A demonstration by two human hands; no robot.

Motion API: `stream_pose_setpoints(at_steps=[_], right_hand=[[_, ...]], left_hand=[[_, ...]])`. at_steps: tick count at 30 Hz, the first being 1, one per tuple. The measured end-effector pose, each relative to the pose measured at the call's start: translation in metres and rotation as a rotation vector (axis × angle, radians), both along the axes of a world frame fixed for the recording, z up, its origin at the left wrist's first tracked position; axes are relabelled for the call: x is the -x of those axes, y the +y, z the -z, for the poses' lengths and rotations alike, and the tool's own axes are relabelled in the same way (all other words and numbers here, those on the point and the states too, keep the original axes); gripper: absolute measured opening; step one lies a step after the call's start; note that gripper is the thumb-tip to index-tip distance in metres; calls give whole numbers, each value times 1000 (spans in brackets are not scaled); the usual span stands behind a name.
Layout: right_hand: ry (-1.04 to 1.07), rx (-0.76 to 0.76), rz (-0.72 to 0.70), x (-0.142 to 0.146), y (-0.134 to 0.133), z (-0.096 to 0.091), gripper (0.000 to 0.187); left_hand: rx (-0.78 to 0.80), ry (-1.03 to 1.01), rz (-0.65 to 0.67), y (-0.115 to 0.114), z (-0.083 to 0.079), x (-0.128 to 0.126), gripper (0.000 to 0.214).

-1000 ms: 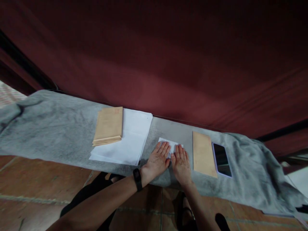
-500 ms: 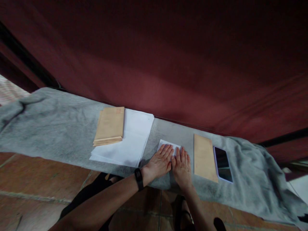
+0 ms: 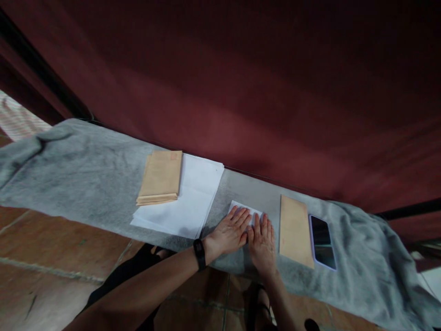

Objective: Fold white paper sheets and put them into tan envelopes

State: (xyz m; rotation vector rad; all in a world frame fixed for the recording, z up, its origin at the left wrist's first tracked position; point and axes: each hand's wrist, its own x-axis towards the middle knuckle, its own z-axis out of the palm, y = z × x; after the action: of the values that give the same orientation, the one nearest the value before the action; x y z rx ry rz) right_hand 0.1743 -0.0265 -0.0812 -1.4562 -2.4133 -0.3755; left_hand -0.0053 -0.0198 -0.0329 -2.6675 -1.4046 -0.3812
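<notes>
My left hand (image 3: 230,232) and my right hand (image 3: 262,241) lie flat side by side, fingers stretched out, pressing on a small folded white paper (image 3: 245,208) on the grey cloth-covered surface (image 3: 86,174). Only the far edge of the paper shows beyond my fingertips. A black band sits on my left wrist. Just right of my right hand lies a single brown envelope (image 3: 295,231), and beside that a phone (image 3: 323,242) with a dark screen.
A stack of brown envelopes (image 3: 161,177) rests on a pile of white sheets (image 3: 191,200) to the left of my hands. A dark red wall rises behind the surface. Tiled floor shows below the near edge.
My hands have stayed flat on the folded paper, sliding slightly toward me over it. The view has shifted a little.
</notes>
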Motion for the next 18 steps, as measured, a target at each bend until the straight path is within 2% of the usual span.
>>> stream_pose_setpoints(at_steps=[9, 18], right_hand=[[20, -3, -4, -3, 3, -1, 47], [151, 15, 99, -5, 6, 4, 60]], left_hand=[[88, -65, -58, 7, 4, 6, 54], [65, -49, -196, 14, 9, 15, 60]])
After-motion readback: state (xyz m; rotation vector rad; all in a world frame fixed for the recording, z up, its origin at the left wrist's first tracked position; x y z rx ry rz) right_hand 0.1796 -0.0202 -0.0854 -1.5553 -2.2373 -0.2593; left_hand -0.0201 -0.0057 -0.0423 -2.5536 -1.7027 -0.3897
